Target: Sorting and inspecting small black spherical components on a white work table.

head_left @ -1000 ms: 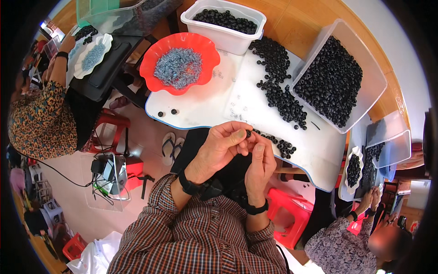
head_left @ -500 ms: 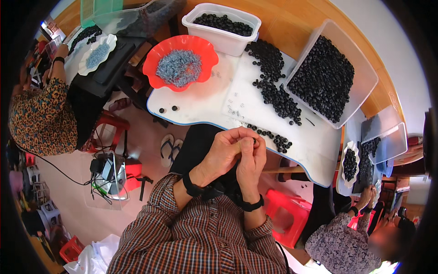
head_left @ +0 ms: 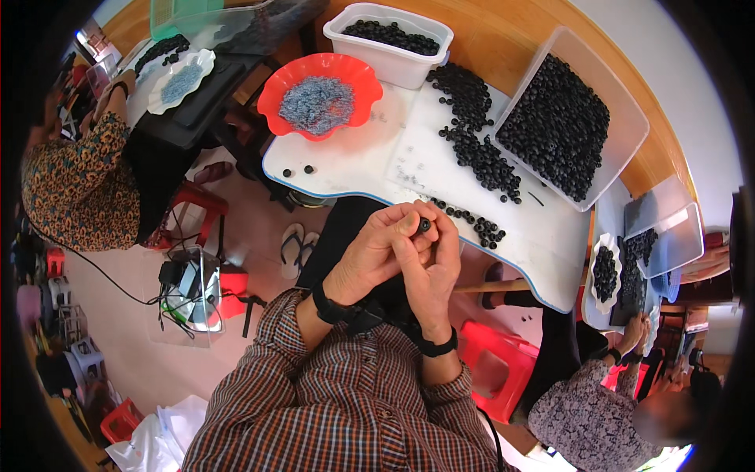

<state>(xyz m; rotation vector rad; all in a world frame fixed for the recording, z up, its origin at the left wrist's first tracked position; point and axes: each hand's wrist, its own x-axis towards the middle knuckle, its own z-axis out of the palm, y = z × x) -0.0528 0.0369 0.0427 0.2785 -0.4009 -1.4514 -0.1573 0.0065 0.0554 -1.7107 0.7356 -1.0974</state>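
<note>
Both my hands meet just past the near edge of the white table (head_left: 346,169). Between their fingertips is a small round black part (head_left: 425,225) with a hole in its face. My left hand (head_left: 376,245) is closed, thumb and fingers pinching the part. Closed against it, my right hand (head_left: 434,263) grips the same part from the other side. A row of similar black parts (head_left: 472,224) lies on the table just beyond my fingers. Farther back is a loose heap (head_left: 480,153) of them.
A red wavy-rimmed bowl (head_left: 370,75) holds small bluish-grey pieces. A white tub (head_left: 385,67) and a tilted clear bin (head_left: 621,149) hold black parts. Co-workers sit at left (head_left: 79,181) and lower right (head_left: 586,417). A red stool (head_left: 499,385) stands beside me.
My hands have turned the small black part so its holed face shows between the fingertips. The whole view has shifted slightly.
</note>
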